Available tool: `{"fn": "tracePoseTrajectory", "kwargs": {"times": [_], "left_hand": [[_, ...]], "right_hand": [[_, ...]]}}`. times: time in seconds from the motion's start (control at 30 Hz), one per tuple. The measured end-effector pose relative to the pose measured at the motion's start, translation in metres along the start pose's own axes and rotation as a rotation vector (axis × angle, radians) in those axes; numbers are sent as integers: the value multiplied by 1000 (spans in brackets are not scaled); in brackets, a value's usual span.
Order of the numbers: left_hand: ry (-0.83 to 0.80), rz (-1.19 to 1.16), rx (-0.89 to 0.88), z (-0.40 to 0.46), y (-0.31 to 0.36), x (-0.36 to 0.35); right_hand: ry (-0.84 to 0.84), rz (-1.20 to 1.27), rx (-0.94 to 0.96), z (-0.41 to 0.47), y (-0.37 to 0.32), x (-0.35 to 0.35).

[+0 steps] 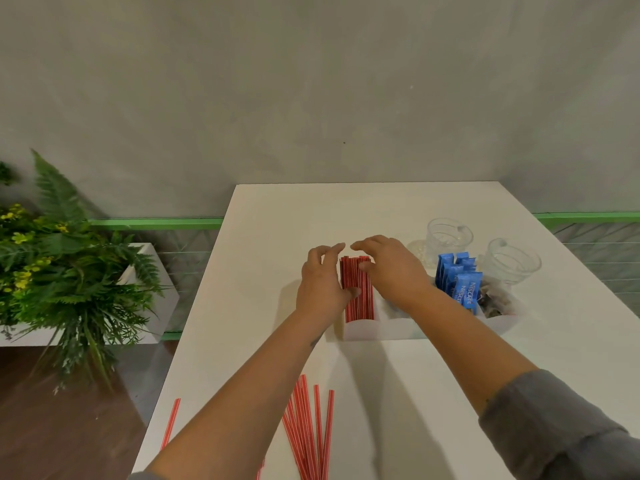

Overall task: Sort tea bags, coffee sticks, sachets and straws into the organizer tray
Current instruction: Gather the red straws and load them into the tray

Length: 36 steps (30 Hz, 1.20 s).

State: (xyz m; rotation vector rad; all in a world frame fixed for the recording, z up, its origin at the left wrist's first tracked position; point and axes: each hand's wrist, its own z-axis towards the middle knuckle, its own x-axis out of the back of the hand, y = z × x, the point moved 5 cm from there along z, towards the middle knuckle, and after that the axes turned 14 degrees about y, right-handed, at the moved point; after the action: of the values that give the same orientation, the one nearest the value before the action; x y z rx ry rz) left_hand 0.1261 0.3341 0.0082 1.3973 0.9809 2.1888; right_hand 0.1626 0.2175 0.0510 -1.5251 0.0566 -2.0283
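White table [381, 209], both grips [320, 284] cupping straws [358, 292]

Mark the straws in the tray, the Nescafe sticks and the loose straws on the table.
straws in the tray [360, 299], head view, middle of the upright red bundle between the hands.
Nescafe sticks [465, 294], head view, blue front stick by its logo.
loose straws [308, 434], head view, middle of the fanned group near the table's front edge.

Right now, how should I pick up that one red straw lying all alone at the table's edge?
Pinch the lone straw near its middle, coming straight down from above. It lies flat and thin on the white table, apart from the loose bunch, so nothing crowds it. A middle grip probably keeps it level; it sits close to the edge, so don't push it sideways.
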Motion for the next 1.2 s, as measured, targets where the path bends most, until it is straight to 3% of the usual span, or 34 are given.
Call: {"fn": "tracePoseTrajectory", "kwargs": {"times": [0.13, 0.5, 0.63, 0.8, 1.07, 1.2], "left_hand": [[-25, 78, -85, 1, 3, -1], [-114, 190, -143, 1, 7, 5], [-97, 169, -128, 0, 9, 17], [37, 106, -98, -11, 1, 45], [-24, 175, 22, -51, -34, 77], [-96, 238, 95, -75, -52, 87]], "right_hand": [[-59, -166, 47, -12, 4, -15], [-137, -198, 51, -17, 0, -16], [-17, -152, 42, -21, -11, -3], [183, 13, -18, -37, -33, 20], [200, 120, -135, -83, -60, 17], [117, 115, -192, -109, -68, 3]]}}
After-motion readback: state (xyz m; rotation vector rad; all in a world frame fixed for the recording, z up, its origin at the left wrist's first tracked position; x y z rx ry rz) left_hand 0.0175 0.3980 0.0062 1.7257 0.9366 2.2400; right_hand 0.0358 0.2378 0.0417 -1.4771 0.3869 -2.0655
